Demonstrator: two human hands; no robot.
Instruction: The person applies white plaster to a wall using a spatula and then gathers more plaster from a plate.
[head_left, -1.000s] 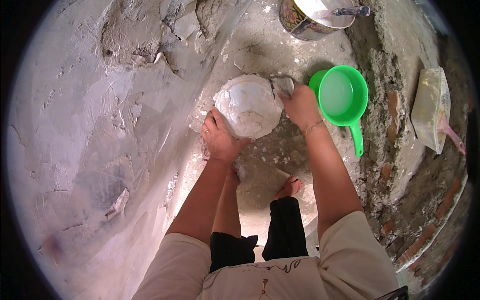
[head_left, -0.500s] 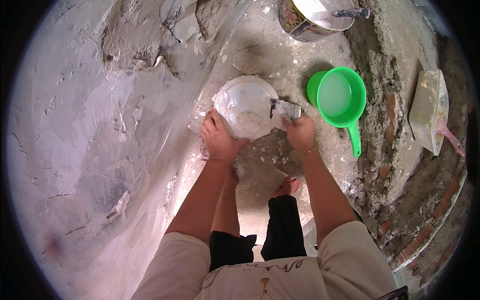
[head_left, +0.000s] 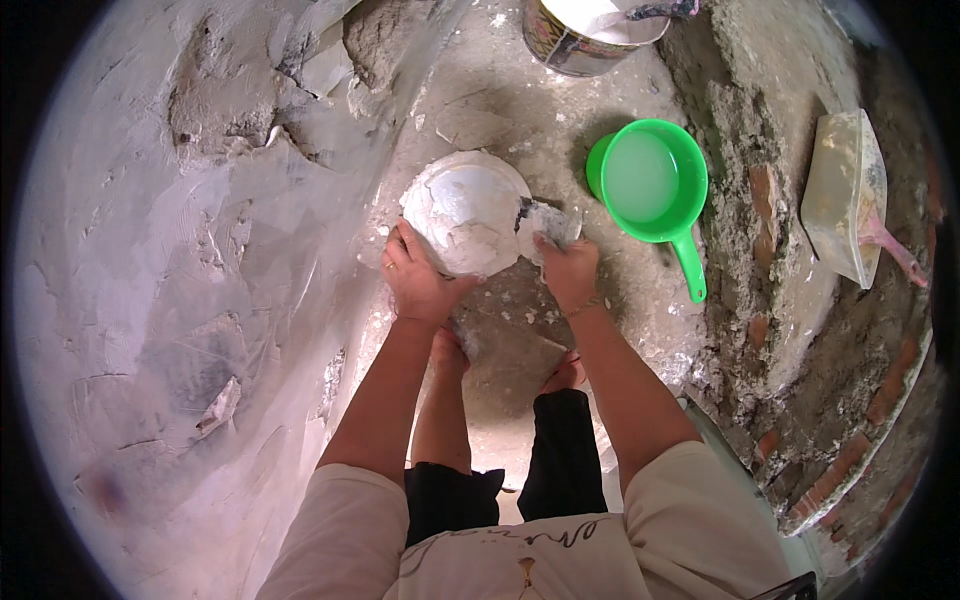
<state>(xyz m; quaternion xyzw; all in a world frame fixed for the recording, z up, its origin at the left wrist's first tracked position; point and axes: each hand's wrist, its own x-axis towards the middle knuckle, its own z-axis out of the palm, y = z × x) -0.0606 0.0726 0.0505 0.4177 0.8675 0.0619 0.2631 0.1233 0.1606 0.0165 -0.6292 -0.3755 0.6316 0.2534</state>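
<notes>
Both in use: L hand (head_left: 418, 285) is cupped round the lower-left edge of a round white dish (head_left: 462, 190), fingers along its left side, thumb along the near edge; R hand (head_left: 572, 275) is closed on a small scraper (head_left: 545, 223), thumb and fingers pinching its body. Dish sits on the rough, spattered floor (head_left: 555, 135), just ahead of the person's feet, w/ white plaster-like stuff caked on it. Scraper's dark edge meets or overlaps the dish's R rim; can't tell from above whether it's pressing.

Step in hand, prob.: working the white stuff w/ the blade at the rim, L hand bracing. Next move prob. calls for a firm L hold so the dish doesn't skid, plus the blade kept flat & low vs. the surface.

Nearby, R of the scraper & well apart from it: green dipper (head_left: 598, 172) w/ cloudy liquid (head_left: 640, 178) inside, handle pointing back toward the person. Further off, up top: a bucket (head_left: 570, 50) w/ white stuff & a dark-handled tool (head_left: 660, 10) across its rim. Far R: cream pan (head_left: 840, 190) w/ pink handle (head_left: 893, 250). L side: grey smeared wall (head_left: 250, 300), patchy.
</notes>
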